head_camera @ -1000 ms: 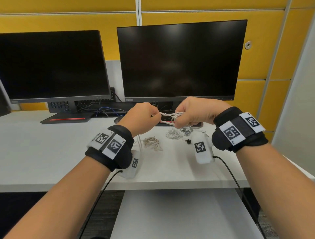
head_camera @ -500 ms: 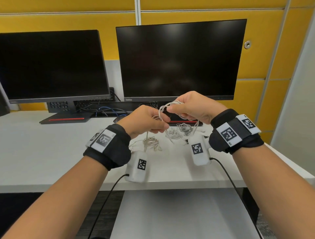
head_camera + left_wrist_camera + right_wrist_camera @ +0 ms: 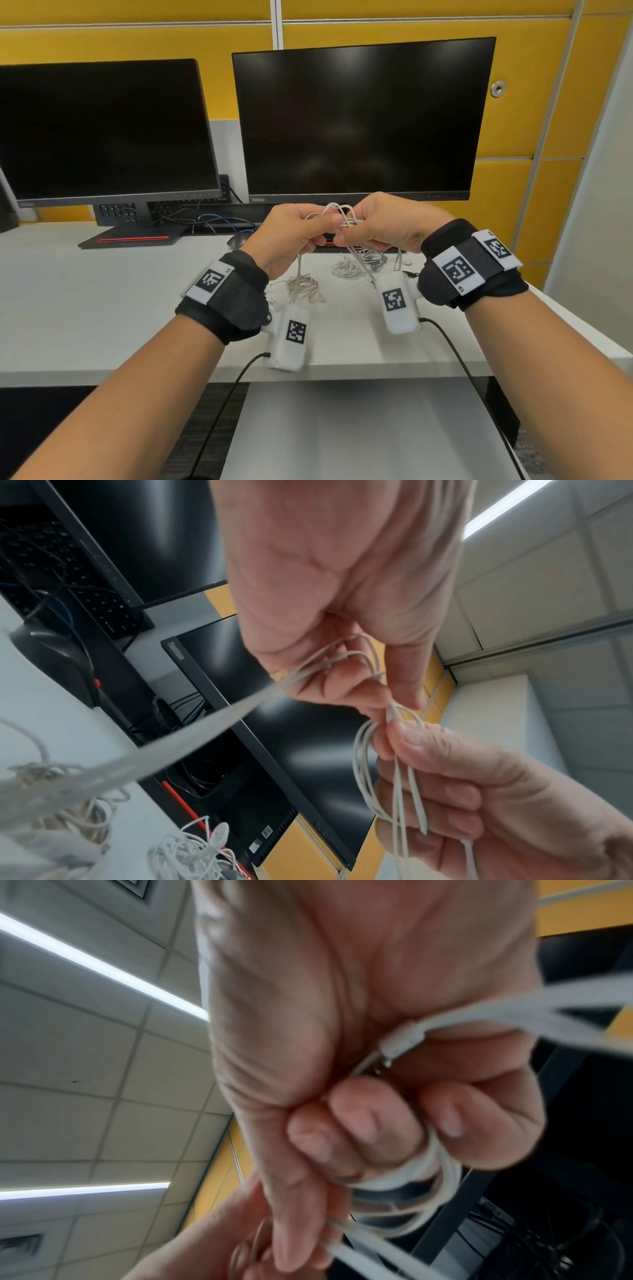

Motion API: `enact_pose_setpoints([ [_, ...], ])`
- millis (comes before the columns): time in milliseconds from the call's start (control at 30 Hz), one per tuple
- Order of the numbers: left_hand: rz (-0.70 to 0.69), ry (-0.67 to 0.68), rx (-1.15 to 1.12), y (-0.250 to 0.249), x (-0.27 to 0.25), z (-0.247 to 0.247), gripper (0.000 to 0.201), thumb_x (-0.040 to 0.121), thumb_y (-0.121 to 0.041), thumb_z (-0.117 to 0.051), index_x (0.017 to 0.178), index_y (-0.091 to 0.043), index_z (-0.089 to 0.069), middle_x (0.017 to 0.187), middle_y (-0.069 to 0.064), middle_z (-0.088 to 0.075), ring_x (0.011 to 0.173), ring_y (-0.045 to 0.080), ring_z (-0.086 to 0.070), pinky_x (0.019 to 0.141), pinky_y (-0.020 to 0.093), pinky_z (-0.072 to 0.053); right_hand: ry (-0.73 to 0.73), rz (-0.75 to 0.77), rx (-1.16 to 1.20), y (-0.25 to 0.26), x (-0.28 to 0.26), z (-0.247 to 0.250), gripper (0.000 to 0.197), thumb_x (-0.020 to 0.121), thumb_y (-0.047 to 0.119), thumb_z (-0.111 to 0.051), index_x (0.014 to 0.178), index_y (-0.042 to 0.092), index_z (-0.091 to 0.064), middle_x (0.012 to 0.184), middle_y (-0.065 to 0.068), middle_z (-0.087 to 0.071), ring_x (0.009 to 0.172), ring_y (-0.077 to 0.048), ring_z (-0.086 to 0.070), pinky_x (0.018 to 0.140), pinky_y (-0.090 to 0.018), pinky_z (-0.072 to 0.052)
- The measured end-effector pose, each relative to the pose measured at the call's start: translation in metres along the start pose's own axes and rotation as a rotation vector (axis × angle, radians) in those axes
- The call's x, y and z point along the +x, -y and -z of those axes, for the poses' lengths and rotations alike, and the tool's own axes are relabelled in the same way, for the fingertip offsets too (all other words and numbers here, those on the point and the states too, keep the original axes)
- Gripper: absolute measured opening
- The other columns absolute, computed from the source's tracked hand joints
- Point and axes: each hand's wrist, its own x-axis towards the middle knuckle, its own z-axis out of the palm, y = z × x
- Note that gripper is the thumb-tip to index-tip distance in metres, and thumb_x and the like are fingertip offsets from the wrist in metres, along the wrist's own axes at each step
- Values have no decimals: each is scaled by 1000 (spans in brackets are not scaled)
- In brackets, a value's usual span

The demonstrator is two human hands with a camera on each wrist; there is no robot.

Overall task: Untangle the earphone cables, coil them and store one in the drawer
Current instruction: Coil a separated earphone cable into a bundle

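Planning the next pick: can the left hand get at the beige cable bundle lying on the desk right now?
Probably not yet. The left hand is gripping the white cable along with the right hand. The beige bundle lies uncovered just below it, so once it lets go the way looks free.

Bare forearms, black wrist straps (image 3: 236, 301) with white fiducial tags (image 3: 458, 270), white camera pods (image 3: 289, 337) underneath, black cables (image 3: 226, 404) trailing.

left monitor (image 3: 102, 130) cut off at the picture's left edge, cable (image 3: 192, 731) blurred close to the left wrist camera, cable ends hidden inside the right hand (image 3: 369, 1096), forearms cropped below
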Motion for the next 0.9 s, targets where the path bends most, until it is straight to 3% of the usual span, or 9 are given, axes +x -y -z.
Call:
enact_pose_setpoints([
  [133,97,-29,23,-2,1,-2,38,99,-42,-46,98,-13,-71,74,0,-64,64,10,-48,58,21,-41,40,-8,47,2,-3,0,18,88,18,-70,82,2,-70,54,-4,-49,47,-13,-36,48,-25,-32],
  [200,166,0,-64,-4,0,-2,43,103,-36,-36,95,-8,-68,68,1,-65,58,10,-47,56,22,-38,58,16,76,4,-5,2,21,85,18,-72,88,-3,-71,61,-8,-53,50,-13,-39,50,-25,-31],
  [300,232,30,-16,-4,-1,-1,27,96,-14,-41,92,-3,-66,66,3,-67,58,12,-42,52,22,-33,55,56,65,6,-8,3,17,82,13,-73,87,-3,-71,63,-8,-56,52,-12,-42,50,-24,-32],
  [433,206,104,231,-4,-1,1,16,92,-11,-56,93,-11,-72,79,3,-72,61,11,-46,53,22,-37,32,89,126,6,-7,3,12,86,7,-66,78,-2,-67,55,-6,-47,50,-12,-39,50,-25,-34],
  [567,189,175,324,-7,-3,5,16,90,-7,-61,90,-15,-75,82,1,-74,53,7,-50,50,20,-37,37,86,174,6,-7,0,32,87,2,-60,57,12,-67,53,-6,-43,50,-14,-38,51,-27,-36],
  [633,201,214,341,-8,-4,6,18,89,-4,-62,91,-15,-75,84,2,-75,46,6,-46,47,20,-33,-15,81,162,7,-7,-1,34,84,0,-58,53,11,-62,55,-8,-43,52,-16,-39,51,-27,-37],
  [733,216,226,426,-10,-5,8,18,91,-7,-61,95,-18,-76,92,5,-74,43,7,-40,45,19,-31,-145,67,-32,11,-6,0,20,82,4,-60,62,4,-61,61,-10,-50,59,-18,-48,54,-28,-43],
  [833,213,175,505,-10,-3,7,18,96,-13,-56,102,-15,-73,93,4,-73,45,9,-43,42,17,-35,-223,22,-300,12,-4,2,19,85,14,-64,67,8,-64,67,-8,-56,68,-18,-55,62,-30,-48],
  [900,225,162,517,-10,-4,5,21,98,-16,-51,102,-11,-71,95,6,-72,47,11,-45,43,17,-35,-246,5,-409,11,-3,0,23,89,17,-63,66,13,-61,67,-5,-55,67,-15,-54,58,-24,-45],
])
